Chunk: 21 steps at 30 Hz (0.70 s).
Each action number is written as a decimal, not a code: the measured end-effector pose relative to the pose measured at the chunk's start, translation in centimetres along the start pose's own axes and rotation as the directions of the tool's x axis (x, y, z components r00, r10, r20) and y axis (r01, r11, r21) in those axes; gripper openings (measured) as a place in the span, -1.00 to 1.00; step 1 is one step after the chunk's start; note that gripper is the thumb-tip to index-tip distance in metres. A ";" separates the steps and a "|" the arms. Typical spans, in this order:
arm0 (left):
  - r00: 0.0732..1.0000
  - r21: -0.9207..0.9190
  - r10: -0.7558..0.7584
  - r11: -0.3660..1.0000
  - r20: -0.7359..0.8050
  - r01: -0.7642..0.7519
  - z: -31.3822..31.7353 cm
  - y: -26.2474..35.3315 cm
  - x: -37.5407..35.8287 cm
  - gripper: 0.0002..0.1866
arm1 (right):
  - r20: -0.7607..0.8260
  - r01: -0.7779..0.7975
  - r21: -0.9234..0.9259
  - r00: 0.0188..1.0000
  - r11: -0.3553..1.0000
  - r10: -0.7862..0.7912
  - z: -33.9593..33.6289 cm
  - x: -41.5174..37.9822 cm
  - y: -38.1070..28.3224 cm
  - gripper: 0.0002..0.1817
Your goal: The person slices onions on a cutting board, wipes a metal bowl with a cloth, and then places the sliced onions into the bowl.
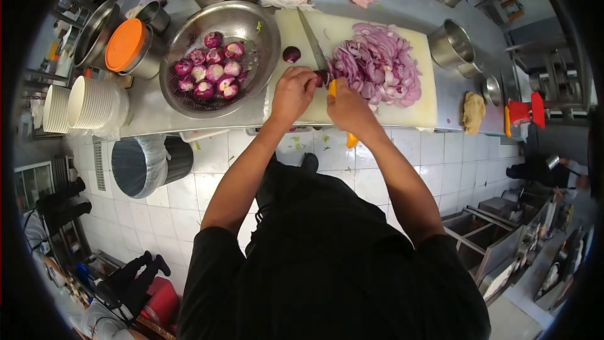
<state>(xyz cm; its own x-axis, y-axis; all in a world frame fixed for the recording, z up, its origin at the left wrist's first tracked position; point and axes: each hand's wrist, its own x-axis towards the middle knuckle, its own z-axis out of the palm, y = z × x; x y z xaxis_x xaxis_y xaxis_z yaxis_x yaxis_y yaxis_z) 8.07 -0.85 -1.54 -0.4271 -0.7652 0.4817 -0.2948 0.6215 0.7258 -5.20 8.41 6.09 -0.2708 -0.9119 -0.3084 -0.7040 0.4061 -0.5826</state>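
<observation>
My right hand (346, 108) is wrapped round the yellow handle of a kitchen knife (311, 36), whose long blade points away from me over the white cutting board (290, 25). Beside the blade, my left hand (294, 91) has its fingers closed on a piece of red onion (322, 78), partly hidden by the fingertips. A dark red onion half (291, 54) lies on the board just beyond that hand. Right of the knife spreads a large heap of sliced red onion (380, 66). Several peeled red onions (214, 72) sit in a metal colander (179, 104) to the left.
Stacked white bowls (85, 104) and an orange-lidded pot (124, 45) stand at the left. Metal pots (451, 44) and a tan cloth (473, 113) are to the right. A lined bin (141, 167) stands below the counter. Other people are at the lower left and far right.
</observation>
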 end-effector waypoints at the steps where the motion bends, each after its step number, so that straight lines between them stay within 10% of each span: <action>1: 1.000 0.003 0.004 1.000 -0.004 -0.004 0.0 -0.1 0.2 -0.87 | 0.039 -0.014 0.003 0.999 1.000 0.014 -1.3 0.0 -0.7 -0.69; 4: 1.000 0.011 -0.011 1.000 0.004 0.011 0.0 -0.1 0.1 -0.87 | 0.205 -0.188 0.124 0.966 0.974 0.160 -4.5 -1.9 -4.0 -0.68; 10: 1.000 0.008 0.005 1.000 -0.017 -0.005 -0.1 0.2 0.1 -0.87 | -0.112 0.030 -0.001 0.993 1.000 -0.029 2.1 0.0 -0.5 -0.65; 17: 0.983 0.027 0.182 0.983 0.007 -0.182 -0.8 1.2 1.2 -0.79 | -0.111 0.005 -0.018 0.994 1.000 -0.007 0.9 0.0 1.9 -0.64; 21: 0.954 0.174 0.173 0.960 0.246 -0.219 -1.6 0.6 2.3 -0.80 | -0.103 0.025 0.012 0.994 1.000 -0.024 0.6 -0.4 2.1 -0.62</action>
<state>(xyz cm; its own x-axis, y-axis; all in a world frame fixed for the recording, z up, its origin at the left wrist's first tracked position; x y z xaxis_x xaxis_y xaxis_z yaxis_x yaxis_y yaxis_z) 8.29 -2.55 0.77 -0.6686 -0.5810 0.4641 -0.3382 0.7935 0.5060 -6.14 9.66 4.52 -0.3202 -0.9225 -0.2155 -0.7025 0.3838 -0.5994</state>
